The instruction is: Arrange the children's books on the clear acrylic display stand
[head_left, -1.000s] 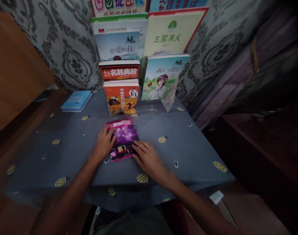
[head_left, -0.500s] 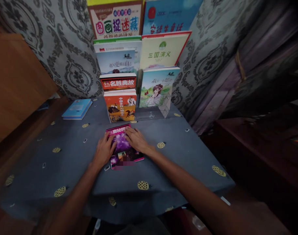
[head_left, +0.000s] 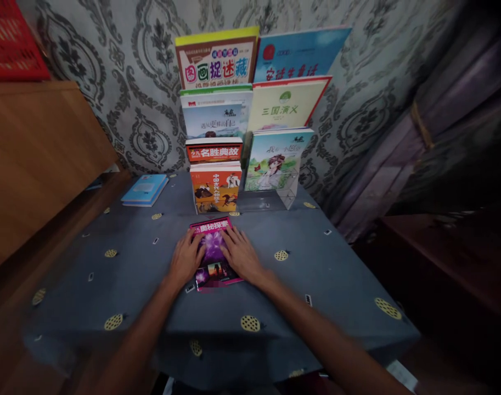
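Note:
A purple and black book [head_left: 213, 245] with a pink border lies flat on the tablecloth, slightly turned, its cover facing up. Along its left edge rests my left hand [head_left: 187, 256], palm down with fingers stretched out over the cover. My right hand [head_left: 242, 253] lies on the right side, its fingers spread and pointing away from me. Both hands touch the book without wrapping round it. Parts of its side edges are hidden under my fingers.
Behind it stands a clear rack [head_left: 260, 202] with several books in tiers, among them an orange book [head_left: 216, 187]. Blue books [head_left: 145, 190] lie at the table's back left. The blue-grey tablecloth [head_left: 299, 285] has pineapple prints. A purple curtain [head_left: 373, 164] hangs at right.
My right hand has shifted from over the book's title towards its right edge, uncovering more of the title. My view has tilted up, showing more wall and a red basket at upper left.

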The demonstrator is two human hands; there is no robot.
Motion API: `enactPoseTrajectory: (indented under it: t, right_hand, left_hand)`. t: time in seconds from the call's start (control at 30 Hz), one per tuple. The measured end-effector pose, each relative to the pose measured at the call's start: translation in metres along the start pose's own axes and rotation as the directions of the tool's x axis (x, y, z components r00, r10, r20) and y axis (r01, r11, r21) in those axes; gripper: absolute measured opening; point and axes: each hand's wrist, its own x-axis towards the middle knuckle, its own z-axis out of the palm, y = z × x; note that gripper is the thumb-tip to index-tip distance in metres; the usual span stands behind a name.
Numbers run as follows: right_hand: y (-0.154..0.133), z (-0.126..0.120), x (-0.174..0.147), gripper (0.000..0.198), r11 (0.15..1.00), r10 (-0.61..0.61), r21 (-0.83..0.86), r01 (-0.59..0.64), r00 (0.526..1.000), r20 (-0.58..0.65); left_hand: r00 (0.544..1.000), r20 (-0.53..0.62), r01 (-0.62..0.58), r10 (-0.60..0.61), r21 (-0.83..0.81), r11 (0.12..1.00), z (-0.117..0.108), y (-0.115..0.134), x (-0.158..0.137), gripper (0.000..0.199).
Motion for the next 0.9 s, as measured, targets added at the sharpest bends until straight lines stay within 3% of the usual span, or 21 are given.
enactPoseTrajectory:
  t: [0.27,0.4,0.53,0.67,0.8,0.9]
  right_hand:
    - [-0.005,-0.004,-0.013,0.049,1.0,0.013,0.012,-0.012,1.0,-0.028]
    - [-0.008,-0.005,-0.014,0.051,0.998,0.051,0.023,-0.051,0.999,-0.004]
    - [-0.012,-0.003,-0.018,0.053,0.997,0.074,0.035,-0.074,0.997,0.0]
    - [-0.015,-0.001,-0.022,0.054,0.995,0.094,0.039,-0.093,0.995,-0.028]
    - [-0.015,-0.002,-0.024,0.054,0.994,0.094,0.062,-0.091,0.994,-0.048]
    - [-0.015,-0.004,-0.024,0.055,0.992,0.09,0.095,-0.086,0.995,-0.037]
  left_hand:
    - [0.993,-0.054,0.102,-0.101,0.024,0.995,0.013,-0.003,-0.004,0.035]
    - [0.992,-0.053,0.11,-0.118,-0.141,0.984,0.014,-0.009,-0.001,0.038]
    - [0.98,-0.022,0.175,-0.196,-0.364,0.915,0.01,-0.013,0.003,0.039]
    - [0.939,-0.006,0.266,-0.344,-0.623,0.736,0.01,-0.011,0.006,0.046]
    - [0.877,0.085,0.303,-0.473,-0.862,0.407,0.013,-0.004,0.008,0.059]
    - [0.78,0.212,0.374,-0.589,-0.912,0.167,0.017,-0.001,0.01,0.065]
